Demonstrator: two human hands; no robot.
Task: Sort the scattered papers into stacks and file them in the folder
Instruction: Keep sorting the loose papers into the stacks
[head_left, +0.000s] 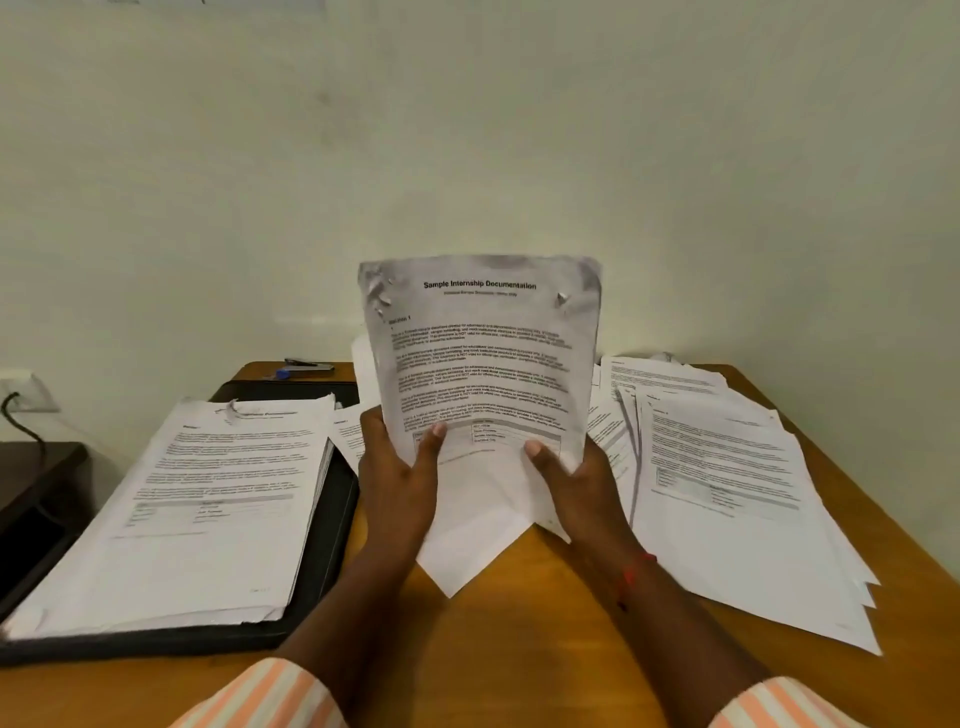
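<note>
- One folder (322, 561), one stack (208, 499) lying on it; loose papers (727, 493) fanned right, number unclear.
- Left hand (397, 478) and right hand (576, 483) clasp one upright sheaf (483, 353), thumbs on front.

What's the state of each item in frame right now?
held sheets: upright, top corners crumpled, gripped at lower edge
left hand: grips held sheets, thumb on front
right hand: grips held sheets, thumb on front
folder: open, flat on desk
filed stack: lies on the folder, roughly squared
loose papers: fanned out on desk, unsorted
wall socket: cable plugged in
</note>
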